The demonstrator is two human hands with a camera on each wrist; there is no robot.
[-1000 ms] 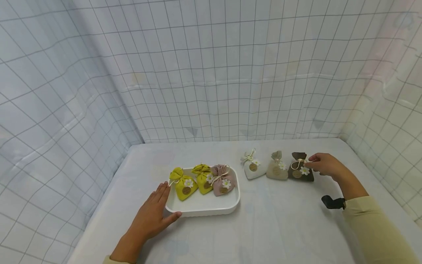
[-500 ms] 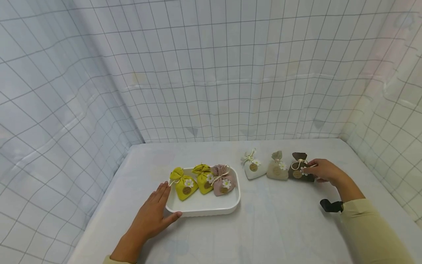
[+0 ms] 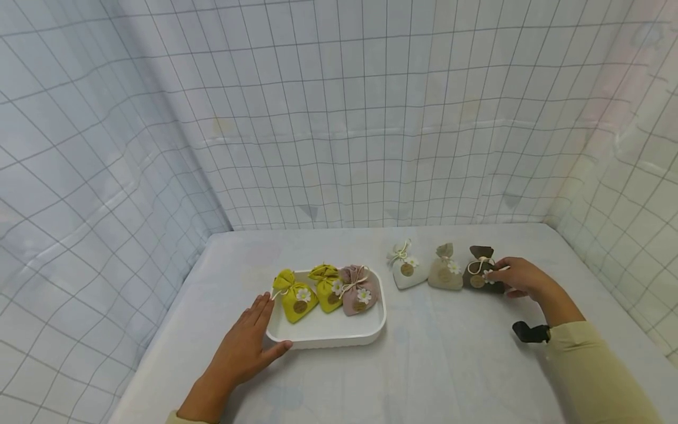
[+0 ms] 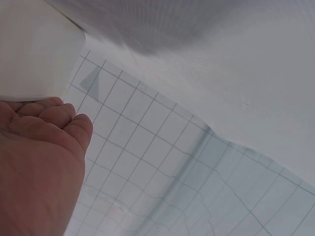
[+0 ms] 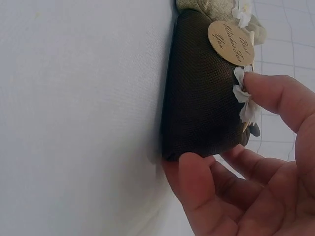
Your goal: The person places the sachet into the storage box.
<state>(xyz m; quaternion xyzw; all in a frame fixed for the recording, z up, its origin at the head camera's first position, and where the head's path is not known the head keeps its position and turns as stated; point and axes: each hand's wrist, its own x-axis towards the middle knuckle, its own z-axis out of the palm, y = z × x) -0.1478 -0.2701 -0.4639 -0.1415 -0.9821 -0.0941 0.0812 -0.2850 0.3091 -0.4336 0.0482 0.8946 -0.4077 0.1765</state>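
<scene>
My right hand [image 3: 521,277] is at a dark brown drawstring pouch [image 3: 479,281]. In the right wrist view the thumb presses the white flower on the pouch's front [image 5: 202,88], and the fingers curl at its side and underneath. A round "Best Wishes For You" label shows on it. My left hand [image 3: 238,347] lies with fingers extended along the left side of a white tray [image 3: 339,340], thumb at its front edge. Inside the tray lean two yellow-green pouches [image 3: 296,300] and a dusty pink pouch [image 3: 357,297]. In the left wrist view the fingers touch the tray wall [image 4: 39,49].
Left of the brown pouch stand a beige pouch [image 3: 444,274] and a white pouch [image 3: 410,274], in one row. A white cloth [image 3: 424,371] covers the table. Grid-patterned curtains [image 3: 360,118] hang at the back and both sides.
My right hand has moved slightly down and left, from the brown pouch's tie to its flower and lower side. The left hand, tray and pouches stay in place.
</scene>
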